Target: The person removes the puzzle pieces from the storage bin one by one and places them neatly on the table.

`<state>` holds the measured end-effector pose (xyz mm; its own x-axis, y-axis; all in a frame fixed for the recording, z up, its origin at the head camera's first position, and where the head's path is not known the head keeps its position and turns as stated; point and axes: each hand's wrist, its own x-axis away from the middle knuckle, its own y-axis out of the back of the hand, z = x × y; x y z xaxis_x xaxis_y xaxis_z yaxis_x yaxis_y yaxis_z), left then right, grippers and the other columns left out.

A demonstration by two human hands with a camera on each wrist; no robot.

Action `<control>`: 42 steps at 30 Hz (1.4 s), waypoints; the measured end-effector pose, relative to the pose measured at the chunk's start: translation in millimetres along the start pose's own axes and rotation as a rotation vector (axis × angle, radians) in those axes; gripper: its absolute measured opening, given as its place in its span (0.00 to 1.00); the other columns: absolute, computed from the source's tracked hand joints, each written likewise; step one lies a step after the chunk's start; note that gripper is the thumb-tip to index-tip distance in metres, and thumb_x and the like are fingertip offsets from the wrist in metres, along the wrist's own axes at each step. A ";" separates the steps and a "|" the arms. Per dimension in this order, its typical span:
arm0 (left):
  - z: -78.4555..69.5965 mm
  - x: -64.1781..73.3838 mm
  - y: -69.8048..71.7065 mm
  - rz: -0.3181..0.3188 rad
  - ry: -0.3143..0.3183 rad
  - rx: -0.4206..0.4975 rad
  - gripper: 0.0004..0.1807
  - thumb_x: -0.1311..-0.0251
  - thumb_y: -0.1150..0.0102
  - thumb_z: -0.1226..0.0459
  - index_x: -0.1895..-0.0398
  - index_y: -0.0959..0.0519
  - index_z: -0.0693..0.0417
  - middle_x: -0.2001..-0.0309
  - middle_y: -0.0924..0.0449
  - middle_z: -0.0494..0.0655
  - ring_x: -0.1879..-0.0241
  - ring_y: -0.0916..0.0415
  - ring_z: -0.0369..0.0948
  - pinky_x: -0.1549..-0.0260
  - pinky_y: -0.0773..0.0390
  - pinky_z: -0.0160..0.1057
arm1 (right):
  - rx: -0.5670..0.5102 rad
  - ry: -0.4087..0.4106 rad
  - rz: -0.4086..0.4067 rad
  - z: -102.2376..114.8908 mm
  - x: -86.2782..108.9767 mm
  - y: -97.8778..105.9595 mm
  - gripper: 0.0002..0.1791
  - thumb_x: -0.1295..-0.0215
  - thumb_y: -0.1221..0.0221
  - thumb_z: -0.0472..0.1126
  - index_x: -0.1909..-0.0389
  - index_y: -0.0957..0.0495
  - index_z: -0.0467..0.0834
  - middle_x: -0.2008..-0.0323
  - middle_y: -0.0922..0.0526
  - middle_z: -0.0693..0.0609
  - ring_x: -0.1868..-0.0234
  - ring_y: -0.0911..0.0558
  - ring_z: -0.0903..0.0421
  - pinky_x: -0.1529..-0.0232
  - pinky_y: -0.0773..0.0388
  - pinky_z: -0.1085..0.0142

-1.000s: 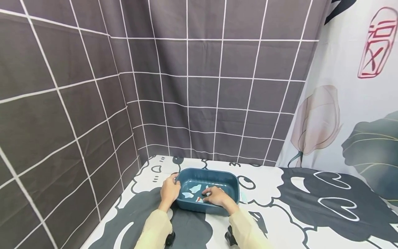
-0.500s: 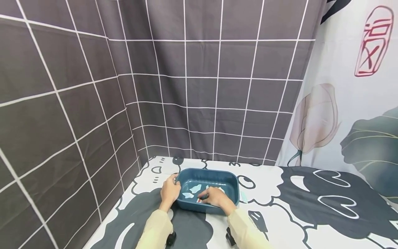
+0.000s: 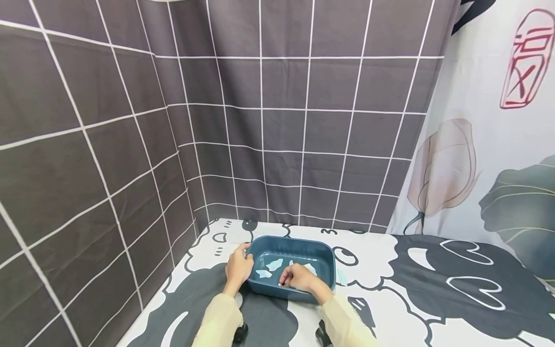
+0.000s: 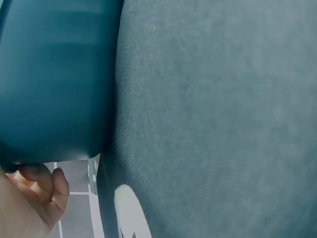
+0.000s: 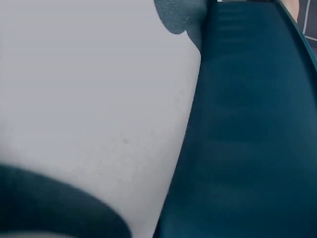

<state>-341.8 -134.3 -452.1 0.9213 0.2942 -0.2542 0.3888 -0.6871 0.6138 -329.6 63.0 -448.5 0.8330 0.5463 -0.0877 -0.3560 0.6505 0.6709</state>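
A blue oblong basin [image 3: 290,244] stands on the patterned cloth in the head view. My left hand [image 3: 238,268] holds its left end by the rim; the left wrist view has the curled fingers [image 4: 58,191] up against the basin's side. Inside the basin, my right hand [image 3: 302,278] pinches a small scrap [image 3: 281,284] near the front wall, mostly covered by the fingers. Pale, torn-looking scraps lie on the basin floor: one in the middle [image 3: 274,264], another nearer the left front [image 3: 263,273], and one behind the right hand [image 3: 309,268]. The right wrist view catches only the basin's outer wall [image 5: 257,124].
Black-and-white cartoon cloth [image 3: 347,299] covers the table. A pale green strip [image 3: 341,277] lies just right of the basin. Grey gridded curtain [image 3: 282,125] hangs behind and to the left, with a flower-printed curtain [image 3: 446,168] at the right.
The right hand's fingers have closed over the red-and-white scrap at the front of the basin, which was in plain sight before. The left hand has stayed on the rim.
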 end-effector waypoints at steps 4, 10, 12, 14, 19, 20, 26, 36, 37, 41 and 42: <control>-0.2 0.1 0.2 0.001 0.003 0.008 0.20 0.40 0.46 0.67 0.43 0.21 0.54 0.60 0.18 0.56 0.55 0.20 0.53 0.56 0.28 0.59 | -0.070 -0.035 0.021 1.0 2.4 -0.6 0.06 0.47 0.43 0.20 0.72 0.21 0.31 0.76 0.18 0.43 0.75 0.26 0.62 0.69 0.29 0.71; -0.6 -1.8 -0.9 0.013 0.004 0.016 0.21 0.40 0.46 0.67 0.43 0.22 0.54 0.54 0.17 0.58 0.49 0.21 0.56 0.52 0.29 0.61 | -0.175 -0.078 0.037 2.1 4.0 1.2 0.07 0.45 0.45 0.21 0.67 0.22 0.30 0.72 0.18 0.44 0.71 0.26 0.60 0.65 0.29 0.70; 0.1 -1.7 -0.8 0.013 0.013 0.019 0.21 0.40 0.46 0.67 0.43 0.22 0.54 0.57 0.18 0.57 0.51 0.21 0.55 0.52 0.29 0.61 | -0.194 -0.073 0.057 2.0 3.9 1.9 0.07 0.45 0.46 0.21 0.67 0.21 0.29 0.70 0.18 0.43 0.70 0.27 0.60 0.65 0.30 0.70; 0.0 -1.5 -1.3 0.010 0.006 0.018 0.21 0.40 0.45 0.67 0.43 0.21 0.54 0.58 0.18 0.56 0.53 0.20 0.54 0.54 0.28 0.60 | -0.204 -0.070 0.073 1.9 4.6 3.5 0.07 0.45 0.46 0.23 0.67 0.21 0.28 0.69 0.17 0.42 0.70 0.28 0.60 0.65 0.31 0.71; 0.6 -2.8 -0.7 0.012 0.013 0.007 0.21 0.41 0.45 0.67 0.43 0.21 0.53 0.71 0.25 0.49 0.65 0.25 0.47 0.64 0.30 0.49 | -0.284 -0.098 0.061 1.6 3.3 5.5 0.07 0.43 0.43 0.30 0.66 0.21 0.29 0.68 0.15 0.43 0.72 0.28 0.62 0.70 0.31 0.71; 0.7 -2.9 -0.1 0.014 0.017 0.006 0.21 0.41 0.45 0.67 0.43 0.21 0.53 0.73 0.28 0.48 0.68 0.27 0.45 0.66 0.31 0.47 | -0.314 -0.112 0.045 1.9 2.6 5.7 0.08 0.43 0.42 0.31 0.65 0.21 0.30 0.67 0.14 0.44 0.72 0.28 0.62 0.70 0.30 0.71; -0.9 -1.0 1.6 0.033 -0.002 0.005 0.21 0.41 0.46 0.68 0.42 0.22 0.55 0.71 0.26 0.49 0.67 0.27 0.45 0.67 0.31 0.47 | -0.543 -0.202 -0.083 6.9 1.3 9.3 0.11 0.42 0.39 0.34 0.61 0.23 0.30 0.71 0.17 0.56 0.72 0.24 0.64 0.66 0.22 0.70; -1.9 0.1 -3.4 0.047 -0.071 0.018 0.19 0.42 0.45 0.70 0.46 0.21 0.56 0.68 0.21 0.55 0.66 0.25 0.47 0.65 0.28 0.50 | -0.716 -0.203 -0.101 15.2 12.1 32.8 0.08 0.38 0.41 0.36 0.60 0.23 0.37 0.69 0.20 0.58 0.68 0.23 0.62 0.62 0.23 0.71; -0.9 0.0 -3.3 0.046 -0.071 0.014 0.19 0.42 0.45 0.70 0.46 0.21 0.56 0.68 0.21 0.55 0.67 0.25 0.47 0.65 0.28 0.50 | -0.718 -0.202 -0.102 15.1 13.2 36.2 0.07 0.38 0.41 0.36 0.60 0.23 0.38 0.69 0.20 0.58 0.68 0.23 0.63 0.62 0.23 0.71; 2.1 -2.7 -0.2 0.043 -0.070 0.005 0.19 0.42 0.45 0.70 0.45 0.22 0.57 0.72 0.24 0.54 0.70 0.28 0.46 0.67 0.30 0.48 | -0.724 -0.199 -0.135 8.8 17.6 54.5 0.05 0.37 0.42 0.36 0.61 0.23 0.41 0.67 0.18 0.60 0.66 0.22 0.64 0.59 0.23 0.71; 2.5 -3.3 1.5 0.044 -0.072 0.007 0.20 0.42 0.46 0.70 0.45 0.22 0.58 0.72 0.24 0.54 0.70 0.29 0.46 0.67 0.30 0.48 | -0.716 -0.200 -0.148 6.3 19.3 60.1 0.06 0.37 0.42 0.37 0.60 0.23 0.41 0.66 0.18 0.60 0.65 0.22 0.64 0.57 0.23 0.70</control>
<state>-344.3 -138.0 -452.2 0.9354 0.2153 -0.2804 0.3478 -0.7032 0.6201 -332.2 109.3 -405.2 0.9300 0.3652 0.0410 -0.3660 0.9305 0.0145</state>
